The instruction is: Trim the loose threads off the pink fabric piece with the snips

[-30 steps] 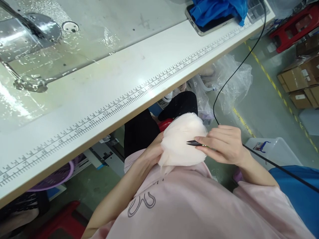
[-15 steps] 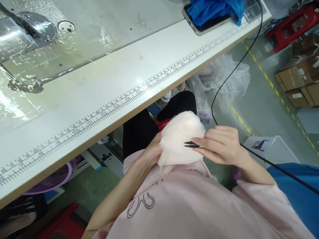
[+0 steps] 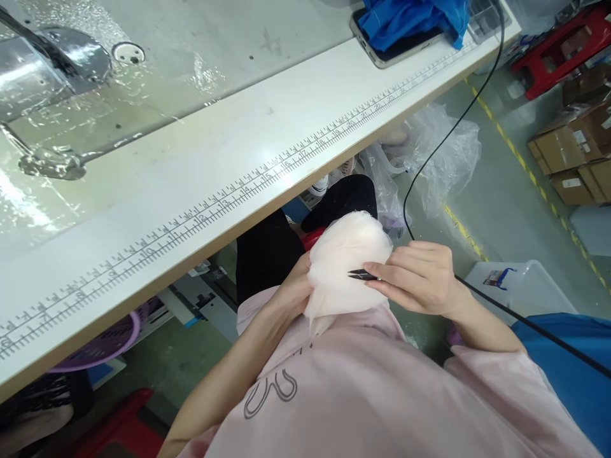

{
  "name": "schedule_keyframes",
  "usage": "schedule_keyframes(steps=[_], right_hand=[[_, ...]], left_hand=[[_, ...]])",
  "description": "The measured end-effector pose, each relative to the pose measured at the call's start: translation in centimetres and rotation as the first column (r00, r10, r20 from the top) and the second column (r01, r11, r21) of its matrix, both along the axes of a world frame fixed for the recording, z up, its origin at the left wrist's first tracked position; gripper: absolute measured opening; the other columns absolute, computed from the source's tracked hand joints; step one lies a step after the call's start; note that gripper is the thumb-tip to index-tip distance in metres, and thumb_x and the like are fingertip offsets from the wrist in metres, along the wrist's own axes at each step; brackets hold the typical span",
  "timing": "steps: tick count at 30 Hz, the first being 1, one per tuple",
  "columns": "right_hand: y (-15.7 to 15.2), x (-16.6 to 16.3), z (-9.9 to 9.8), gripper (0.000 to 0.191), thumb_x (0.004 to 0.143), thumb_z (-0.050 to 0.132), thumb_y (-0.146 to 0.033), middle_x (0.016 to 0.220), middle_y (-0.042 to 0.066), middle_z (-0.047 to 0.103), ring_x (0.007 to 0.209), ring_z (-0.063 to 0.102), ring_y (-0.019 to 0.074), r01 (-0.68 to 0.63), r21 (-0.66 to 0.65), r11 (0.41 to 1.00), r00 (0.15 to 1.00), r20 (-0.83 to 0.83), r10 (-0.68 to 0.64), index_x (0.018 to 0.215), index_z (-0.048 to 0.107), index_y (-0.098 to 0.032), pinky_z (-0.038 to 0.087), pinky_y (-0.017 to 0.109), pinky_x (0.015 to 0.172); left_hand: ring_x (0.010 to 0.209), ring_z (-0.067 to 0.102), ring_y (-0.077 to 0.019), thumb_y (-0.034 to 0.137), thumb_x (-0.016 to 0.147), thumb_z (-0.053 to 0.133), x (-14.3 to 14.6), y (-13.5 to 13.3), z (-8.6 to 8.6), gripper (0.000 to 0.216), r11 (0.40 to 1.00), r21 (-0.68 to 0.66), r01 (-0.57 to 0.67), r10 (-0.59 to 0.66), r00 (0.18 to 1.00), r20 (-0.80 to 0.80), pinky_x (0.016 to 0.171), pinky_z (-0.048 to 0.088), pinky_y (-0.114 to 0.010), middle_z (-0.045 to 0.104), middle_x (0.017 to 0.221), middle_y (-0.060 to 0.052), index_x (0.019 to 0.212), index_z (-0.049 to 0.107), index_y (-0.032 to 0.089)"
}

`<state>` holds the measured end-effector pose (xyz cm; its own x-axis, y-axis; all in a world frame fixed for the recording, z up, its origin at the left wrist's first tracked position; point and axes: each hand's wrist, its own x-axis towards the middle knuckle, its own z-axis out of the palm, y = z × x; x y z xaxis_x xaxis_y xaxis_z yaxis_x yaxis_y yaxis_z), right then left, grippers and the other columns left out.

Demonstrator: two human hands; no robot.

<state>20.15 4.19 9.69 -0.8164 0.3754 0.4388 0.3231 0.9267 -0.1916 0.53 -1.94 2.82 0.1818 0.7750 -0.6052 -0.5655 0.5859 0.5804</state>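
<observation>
Pale tulle (image 3: 341, 254) (below the table edge (image 3: 267, 207)) meets snips (image 3: 359, 275) in right hand (image 3: 415, 280).

White table (image 3: 200, 165), phone (image 3: 382, 51), blue cloth (image 3: 410, 16)

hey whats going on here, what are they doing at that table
A person sits at a white table with a ruler printed along its edge, working in their lap just below it. The left hand grips a bundle of pale, sheer fabric, and the right hand holds small thread snips with the blades lying against the fabric. A sewing machine sits on the table at the far left, and a phone lies under blue cloth at the other end.
</observation>
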Motion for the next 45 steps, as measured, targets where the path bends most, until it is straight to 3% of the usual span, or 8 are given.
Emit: schedule_keyframes(steps=[4,11,17,35,45], right_hand=[[0.0,-0.1,0.0,0.014,0.086,0.069,-0.025,0.060,-0.003,0.061,0.053,0.050,0.0087,0.004,0.003,1.000,1.000,-0.010,-0.004,0.093,0.067,-0.013,0.033,0.026,0.052],[0.0,0.7,0.0,0.015,0.087,0.066,-0.025,0.063,-0.003,0.061,0.054,0.049,0.0085,0.094,-0.078,0.993,0.994,-0.043,-0.097,0.099,0.065,-0.016,0.032,0.025,0.052],[0.0,1.4,0.2,0.018,0.087,0.066,-0.029,0.065,-0.003,0.060,0.054,0.050,0.0088,0.049,-0.128,0.991,0.999,0.013,-0.048,0.100,0.064,-0.017,0.032,0.025,0.052],[0.2,1.2,0.3,0.018,0.087,0.066,-0.029,0.065,-0.003,0.060,0.055,0.051,0.0085,0.059,-0.120,0.991,0.998,0.025,-0.056,0.100,0.066,-0.016,0.033,0.024,0.053],[0.2,0.5,0.0,0.017,0.089,0.065,-0.030,0.063,-0.003,0.060,0.055,0.051,0.0086,0.040,-0.127,0.991,0.999,0.028,-0.036,0.097,0.068,-0.017,0.033,0.025,0.052]], left_hand=[[0.087,0.070,-0.0283,0.011,0.049,0.084,0.1,0.0,0.2,0.042,1.000,0.011,0.001,-0.001,1.000,0.002,0.071,0.057,-0.033,0.077,0.087,-0.006,0.090,0.077,0.019],[0.078,0.069,-0.0203,0.013,0.056,0.085,-0.2,-0.1,-0.3,0.036,0.999,0.052,0.009,-0.010,0.999,0.033,0.068,0.057,-0.027,0.077,0.086,-0.002,0.090,0.078,0.023],[0.087,0.070,-0.0257,0.021,0.061,0.085,-0.2,-0.4,-0.8,0.036,0.997,0.081,0.014,-0.013,1.000,-0.011,0.071,0.057,-0.031,0.076,0.095,-0.007,0.095,0.076,0.019],[0.092,0.070,-0.0296,0.014,0.059,0.082,0.1,-0.2,-0.5,0.038,0.995,0.104,0.005,0.004,0.996,-0.091,0.073,0.057,-0.033,0.077,0.096,-0.008,0.096,0.075,0.017],[0.097,0.070,-0.0320,0.025,0.061,0.084,0.1,-0.2,-0.6,0.040,0.997,0.082,0.005,0.001,0.997,-0.080,0.077,0.059,-0.036,0.076,0.101,-0.009,0.099,0.074,0.018]])
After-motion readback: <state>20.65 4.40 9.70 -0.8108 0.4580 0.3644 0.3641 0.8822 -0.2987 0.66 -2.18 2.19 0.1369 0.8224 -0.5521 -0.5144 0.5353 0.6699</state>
